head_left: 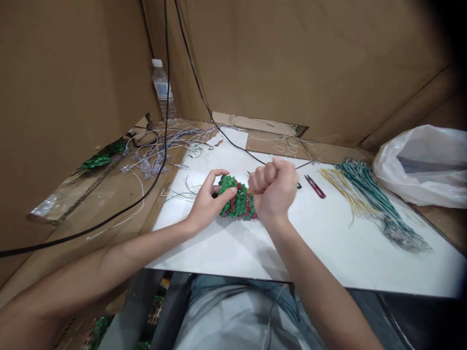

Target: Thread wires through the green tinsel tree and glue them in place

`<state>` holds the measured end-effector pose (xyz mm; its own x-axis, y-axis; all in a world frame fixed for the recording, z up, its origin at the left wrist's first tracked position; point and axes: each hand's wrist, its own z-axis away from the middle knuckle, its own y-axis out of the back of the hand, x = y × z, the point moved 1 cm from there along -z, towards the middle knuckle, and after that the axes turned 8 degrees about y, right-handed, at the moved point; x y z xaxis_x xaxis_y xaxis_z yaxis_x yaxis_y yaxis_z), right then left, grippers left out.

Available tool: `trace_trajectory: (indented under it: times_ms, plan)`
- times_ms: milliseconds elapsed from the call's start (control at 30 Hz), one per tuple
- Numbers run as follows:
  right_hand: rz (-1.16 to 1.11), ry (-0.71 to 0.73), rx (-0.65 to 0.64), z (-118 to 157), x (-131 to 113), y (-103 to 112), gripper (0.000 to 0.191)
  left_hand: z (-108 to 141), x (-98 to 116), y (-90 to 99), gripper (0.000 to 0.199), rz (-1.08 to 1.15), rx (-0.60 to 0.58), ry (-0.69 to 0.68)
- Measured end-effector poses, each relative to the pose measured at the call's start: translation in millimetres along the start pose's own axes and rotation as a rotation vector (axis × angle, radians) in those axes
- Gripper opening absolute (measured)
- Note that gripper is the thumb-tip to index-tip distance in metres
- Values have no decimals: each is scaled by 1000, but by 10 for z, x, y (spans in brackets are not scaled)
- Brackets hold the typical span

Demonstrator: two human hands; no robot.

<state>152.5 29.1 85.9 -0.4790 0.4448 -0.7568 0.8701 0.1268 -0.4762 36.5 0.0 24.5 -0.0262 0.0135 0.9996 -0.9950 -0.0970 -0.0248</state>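
A green tinsel piece with red bands (241, 206), shiny and roughly tree-shaped, lies on its side on the white board (226, 253). My left hand (207, 201) grips its left end, with the thumb on top and the index finger behind. My right hand (275, 192) is closed in a fist at the right end of the piece. Whatever that fist holds is hidden by the fingers. Just right of the fist, a small black item (299, 185) shows in part. Red-handled thread snips (315, 186) lie further right.
Bundles of green wires (379, 194) and yellow wires (346, 194) lie at right, before a white plastic bag (423, 167). Tangled pale wires (171, 141) spread at the back left near a water bottle (164, 92). A black cable (166, 121) hangs across the left side.
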Motion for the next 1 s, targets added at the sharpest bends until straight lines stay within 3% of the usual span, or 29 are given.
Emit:
trace_trajectory:
  times_ms: [333,1000]
  plan:
    - [42,-26,-39,-77,50,-37,54,13,8,7,36,-8,-3,12]
    - [-70,-66,58,-108,31,-15,52,27,-3,13,35,-11,-3,16]
